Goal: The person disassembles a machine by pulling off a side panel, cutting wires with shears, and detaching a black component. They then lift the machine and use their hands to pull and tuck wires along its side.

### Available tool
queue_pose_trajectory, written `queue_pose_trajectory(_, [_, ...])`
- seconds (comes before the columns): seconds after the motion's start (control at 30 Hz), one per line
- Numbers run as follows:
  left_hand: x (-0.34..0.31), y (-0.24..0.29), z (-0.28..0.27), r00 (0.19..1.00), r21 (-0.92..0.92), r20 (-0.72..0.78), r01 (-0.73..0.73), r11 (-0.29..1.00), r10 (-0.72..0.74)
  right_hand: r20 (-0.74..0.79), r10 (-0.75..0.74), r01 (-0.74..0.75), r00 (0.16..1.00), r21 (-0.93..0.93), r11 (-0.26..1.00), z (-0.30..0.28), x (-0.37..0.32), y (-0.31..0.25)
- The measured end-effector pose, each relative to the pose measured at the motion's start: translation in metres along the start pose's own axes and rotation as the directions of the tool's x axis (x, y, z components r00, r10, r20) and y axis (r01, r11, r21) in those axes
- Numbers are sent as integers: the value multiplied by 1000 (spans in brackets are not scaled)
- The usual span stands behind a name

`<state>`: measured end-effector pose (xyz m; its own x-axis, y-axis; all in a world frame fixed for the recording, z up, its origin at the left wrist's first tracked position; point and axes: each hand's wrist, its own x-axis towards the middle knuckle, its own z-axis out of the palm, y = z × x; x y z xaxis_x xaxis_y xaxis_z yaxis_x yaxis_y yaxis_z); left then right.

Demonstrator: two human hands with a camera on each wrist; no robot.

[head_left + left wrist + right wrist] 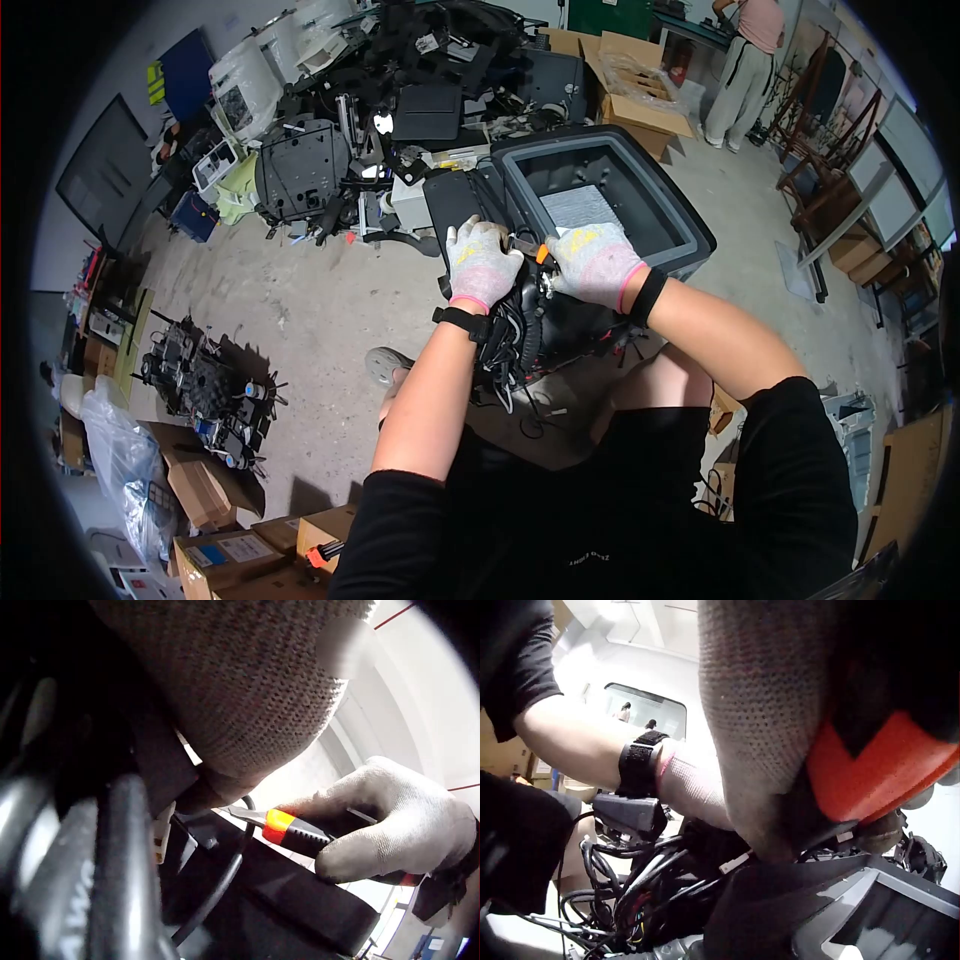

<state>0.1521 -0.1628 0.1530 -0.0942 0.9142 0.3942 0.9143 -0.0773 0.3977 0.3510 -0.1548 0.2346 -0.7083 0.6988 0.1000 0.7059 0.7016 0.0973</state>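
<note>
Both hands wear light knit gloves with pink cuffs. My right hand [597, 265] grips pliers [296, 834] with orange and black handles; in the right wrist view an orange handle [877, 772] fills the space beside the glove. The metal tip of the pliers meets a thin black cable [225, 881] close to my left fingertips. My left hand [480, 262] pinches that cable above a bundle of black cables [508, 350]. Under both hands lies a black device [570, 335], with the loose cables hanging from its near left side.
Beyond the hands stands an open black bin [660, 215] holding a grey panel [580, 208]. Black parts [305, 170] pile up at the back left. A mechanical assembly [205, 390] sits on the floor at left, cardboard boxes [235, 560] near the front. Another person [745, 70] stands far right.
</note>
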Motion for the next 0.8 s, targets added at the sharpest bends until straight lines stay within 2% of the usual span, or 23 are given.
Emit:
queue_pose_trajectory(0.13, [0,-1,1,1000,-8,-21,-15,1000,15,-3,-13,13,1000,3,1000,-3,2,-4])
queue_pose_trajectory(0.23, [-1,3,-4,1000,1,26,2,1000,-2,-57,-73,69,996,-73,995,5,3,-3])
queue_pose_trajectory(0.3, [-1,2,-4,1000,7,17,6,1000,-6,-119,-18,18,993,-2,1000,14,1,-3])
queue_pose_trajectory(0.4, [-1,0,-1,1000,15,13,-13,1000,13,-194,-33,39,981,25,999,24,-7,-8])
queue_pose_trajectory(0.43, [-1,0,0,1000,14,11,-13,1000,13,-194,-34,39,980,24,999,27,-8,-11])
queue_pose_trajectory(0.5, [-1,0,0,1000,1,2,-16,1000,16,-148,68,-68,987,3,998,29,-8,-18])
queue_pose_trajectory(0.6, [-1,0,-1,1000,6,-1,-23,1000,23,-186,102,-102,977,7,995,29,-12,-24])
queue_pose_trajectory(0.63, [-1,1,-1,1000,7,2,-27,1000,27,-186,107,-107,977,9,994,31,-13,-23])
queue_pose_trajectory(0.7, [-2,1,-1,999,2,-4,-36,999,36,-311,24,-43,950,-54,998,39,-16,-22])
queue_pose_trajectory(0.73, [-3,1,-2,999,0,-2,-39,999,39,-310,28,-47,950,-54,997,41,-13,-21])
queue_pose_trajectory(0.8, [-3,0,-2,998,11,14,-59,998,58,-329,269,-284,905,3,959,43,3,-15])
